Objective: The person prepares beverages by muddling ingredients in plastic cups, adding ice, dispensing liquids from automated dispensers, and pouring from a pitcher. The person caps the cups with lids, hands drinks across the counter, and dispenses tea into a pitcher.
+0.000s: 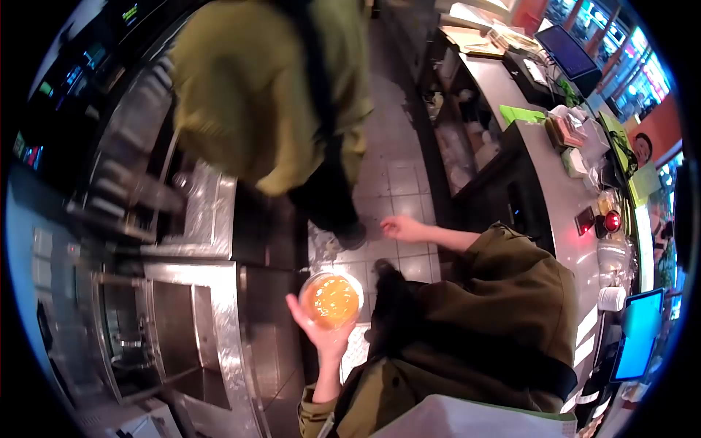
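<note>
My left hand [321,334] is wrapped round a round, clear-rimmed bowl [358,289] from below and the side. Inside the bowl is a glossy orange liquid [334,300], seen from above. To the right and farther forward, my right hand [405,228] hangs over the tiled floor with its fingers loosely bent and nothing visible in them. Ahead of me a person in an olive top [255,87] stands or walks close by, to the left of the aisle.
A metal sink [191,343] and a steel counter [219,212] line the left side. Along the right runs a counter [544,160] with a dark monitor [568,52], a lit blue screen [637,336], a glowing red device [612,221] and stacked packages. Grey floor tiles [394,175] lie between.
</note>
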`<state>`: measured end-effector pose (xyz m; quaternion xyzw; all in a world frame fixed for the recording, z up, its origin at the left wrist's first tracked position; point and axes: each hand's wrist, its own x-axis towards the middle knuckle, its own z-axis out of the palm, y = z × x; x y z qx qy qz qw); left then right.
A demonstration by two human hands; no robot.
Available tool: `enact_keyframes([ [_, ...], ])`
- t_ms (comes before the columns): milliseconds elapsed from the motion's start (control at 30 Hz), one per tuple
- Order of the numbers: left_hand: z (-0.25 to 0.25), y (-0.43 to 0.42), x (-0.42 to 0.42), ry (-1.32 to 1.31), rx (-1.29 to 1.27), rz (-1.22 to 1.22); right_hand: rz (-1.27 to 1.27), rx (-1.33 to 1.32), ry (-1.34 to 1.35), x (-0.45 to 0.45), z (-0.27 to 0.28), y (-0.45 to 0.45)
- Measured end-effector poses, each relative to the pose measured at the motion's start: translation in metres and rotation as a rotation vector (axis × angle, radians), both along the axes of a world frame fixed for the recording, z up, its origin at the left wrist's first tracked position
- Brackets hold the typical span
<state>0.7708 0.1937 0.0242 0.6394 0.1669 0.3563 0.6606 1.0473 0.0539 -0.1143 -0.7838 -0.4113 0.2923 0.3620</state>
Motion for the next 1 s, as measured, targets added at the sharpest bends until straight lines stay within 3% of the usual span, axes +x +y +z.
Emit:
enact_keyframes([
  [33,-0.004,-0.018,0.042,0.002,-0.019,-0.071,-0.081,-0.027,0.079,0.047,0.000,-0.020],
  [67,-0.001,-0.036,0.085,-0.036,-0.126,-0.141,-0.155,-0.078,-0.016,0.091,0.000,-0.036],
  [100,-0.012,-0.047,0.128,-0.036,-0.011,-0.192,-0.271,-0.044,0.106,0.136,-0.004,-0.051],
  [167,-0.025,-0.082,0.216,-0.054,-0.026,-0.163,-0.368,-0.030,0.111,0.228,-0.011,-0.077],
  [200,-0.035,-0.091,0.256,-0.105,-0.155,-0.238,-0.337,0.037,0.122,0.278,-0.020,-0.088],
  [300,-0.035,-0.111,0.368,-0.172,-0.036,-0.240,-0.368,-0.019,0.087,0.386,-0.017,-0.101],
  [367,-0.020,-0.113,0.433,-0.166,-0.052,-0.251,-0.262,-0.066,0.084,0.451,-0.006,-0.087],
  [433,-0.016,-0.106,0.490,-0.190,-0.062,-0.261,-0.142,-0.138,0.055,0.516,0.022,-0.028],
  [500,-0.015,-0.093,0.541,-0.169,-0.008,-0.209,-0.064,-0.053,-0.107,0.577,0.022,0.045],
  [567,-0.022,-0.067,0.595,-0.181,-0.015,-0.137,0.043,0.001,-0.102,0.625,0.024,0.128],
  [633,-0.031,-0.037,0.634,-0.208,-0.068,-0.060,0.137,0.051,-0.006,0.640,0.044,0.196],
  [767,-0.010,0.032,0.689,-0.313,0.015,0.139,0.460,0.000,-0.074,0.678,0.045,0.311],
  [867,0.013,0.079,0.705,-0.206,0.088,0.380,0.678,0.009,-0.266,0.686,0.057,0.405],
  [900,0.023,0.092,0.709,-0.183,0.084,0.471,0.684,-0.075,-0.160,0.678,0.062,0.439],
  [967,0.023,0.120,0.714,-0.116,0.008,0.682,0.777,0.218,-0.314,0.669,0.042,0.522],
  [1000,0.021,0.135,0.715,-0.151,-0.010,0.779,0.782,0.141,-0.343,0.657,0.057,0.557],
])
